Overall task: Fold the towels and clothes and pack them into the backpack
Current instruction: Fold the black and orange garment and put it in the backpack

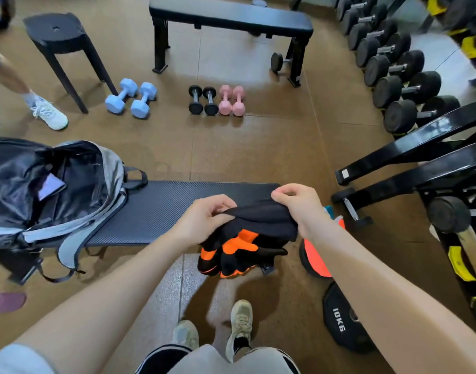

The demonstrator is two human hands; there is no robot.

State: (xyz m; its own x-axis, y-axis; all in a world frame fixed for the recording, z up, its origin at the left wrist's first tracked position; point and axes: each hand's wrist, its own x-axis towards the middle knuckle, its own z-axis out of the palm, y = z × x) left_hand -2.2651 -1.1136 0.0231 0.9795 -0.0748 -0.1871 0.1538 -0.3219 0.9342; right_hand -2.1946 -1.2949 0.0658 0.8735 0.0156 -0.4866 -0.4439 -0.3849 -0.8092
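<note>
Gripping the black-and-orange garment with your left hand and right hand, you hold it over the bench, the backpack unzipped on the bench's left end.

Your left hand and right hand are held out ahead, arms bare, fingers curled and pinching, knuckles up

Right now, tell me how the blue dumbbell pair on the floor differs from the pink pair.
The blue dumbbells are plainly bulkier than the pink dumbbells. The blue pair lies slanted beside the black stool, its two weights slightly apart; the pink pair lies straight, packed tight against the small black dumbbells. Both pairs are single-coloured, lie flat on the brown floor and are untouched by either hand.
</note>
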